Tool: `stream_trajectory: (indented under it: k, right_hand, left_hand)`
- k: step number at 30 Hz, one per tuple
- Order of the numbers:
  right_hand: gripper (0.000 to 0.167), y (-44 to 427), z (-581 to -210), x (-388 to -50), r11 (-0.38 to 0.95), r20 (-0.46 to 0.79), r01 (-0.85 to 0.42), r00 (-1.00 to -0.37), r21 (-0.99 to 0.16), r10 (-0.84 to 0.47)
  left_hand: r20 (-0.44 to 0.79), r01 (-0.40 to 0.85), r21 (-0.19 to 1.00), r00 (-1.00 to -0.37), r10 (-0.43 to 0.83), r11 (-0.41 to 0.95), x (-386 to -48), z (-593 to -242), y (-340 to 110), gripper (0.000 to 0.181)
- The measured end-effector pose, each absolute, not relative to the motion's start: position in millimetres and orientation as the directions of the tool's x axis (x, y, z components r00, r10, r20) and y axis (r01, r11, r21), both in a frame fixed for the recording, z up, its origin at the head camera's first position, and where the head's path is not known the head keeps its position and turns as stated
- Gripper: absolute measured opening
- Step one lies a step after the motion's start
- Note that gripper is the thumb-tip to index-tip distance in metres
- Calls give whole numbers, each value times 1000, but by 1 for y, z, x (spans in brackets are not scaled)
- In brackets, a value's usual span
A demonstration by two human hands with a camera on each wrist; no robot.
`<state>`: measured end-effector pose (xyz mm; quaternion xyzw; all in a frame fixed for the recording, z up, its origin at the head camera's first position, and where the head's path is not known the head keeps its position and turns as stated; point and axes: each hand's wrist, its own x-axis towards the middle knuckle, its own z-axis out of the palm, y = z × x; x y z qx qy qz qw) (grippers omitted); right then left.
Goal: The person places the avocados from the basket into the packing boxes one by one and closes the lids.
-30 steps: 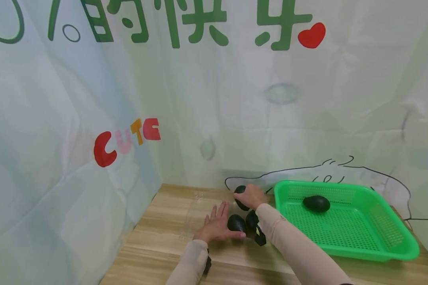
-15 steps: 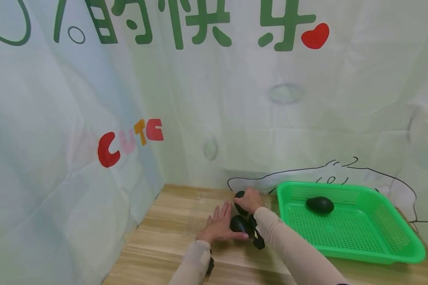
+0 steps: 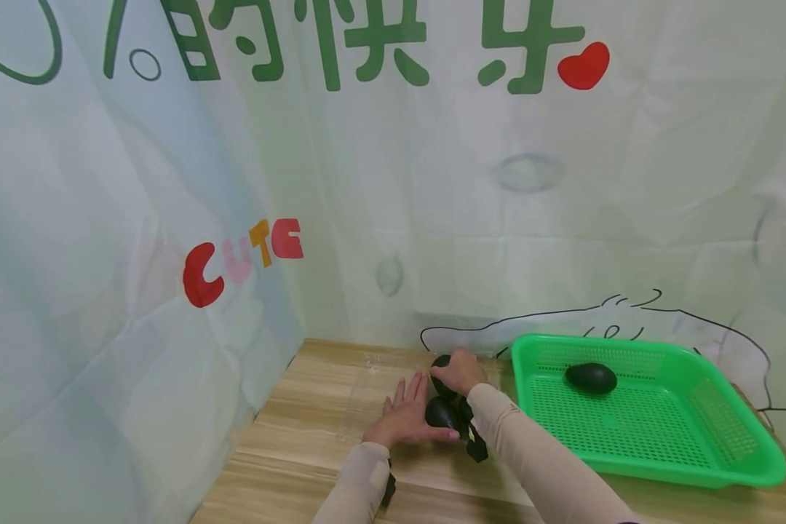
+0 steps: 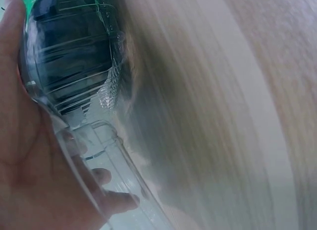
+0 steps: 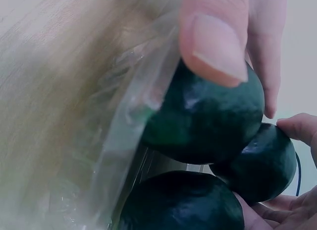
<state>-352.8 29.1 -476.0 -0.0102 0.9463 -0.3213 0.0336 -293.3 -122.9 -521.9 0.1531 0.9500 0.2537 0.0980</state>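
A clear plastic clamshell box (image 4: 148,210) lies spread on the table, with dark green avocados in one half. My right hand (image 3: 461,371) pinches one avocado (image 5: 213,121) at the box's far end, thumb on its near side. Close by sit a second avocado (image 3: 442,413) and a third avocado (image 3: 465,409), the latter partly hidden by the right wrist. My left hand (image 3: 409,418) rests against the box with fingers straight and spread, its thumb stretched along the front. Through the plastic in the left wrist view, some of its fingertips (image 4: 124,202) show.
To the right stands a green perforated basket (image 3: 661,474) with one avocado (image 3: 591,378) inside. Behind the wooden table (image 3: 288,437) hangs a printed cloth backdrop (image 3: 367,182), which also runs down the left side. Black wrist devices sit on both arms.
My right hand has come down slightly with the avocado, into the far end of the box. The left hand stays in place. The head view has shifted a little.
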Motion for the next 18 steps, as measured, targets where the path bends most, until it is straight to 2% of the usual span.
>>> stream_trajectory:
  k: [5, 11, 18]
  right_hand:
    - [47, 30, -478, -353, 809, -49, -13, -997, -588, -52]
    - [53, 34, -481, -354, 824, -68, -22, -995, -566, -73]
    - [39, 36, -478, -352, 819, -40, -54, -995, -571, -94]
  left_hand:
    - [-112, 235, 517, -935, 337, 823, -294, -522, -122, 129]
    - [-103, 245, 526, -932, 347, 814, -293, -521, -122, 128]
    - [-105, 239, 525, -934, 340, 817, -295, -522, -123, 129]
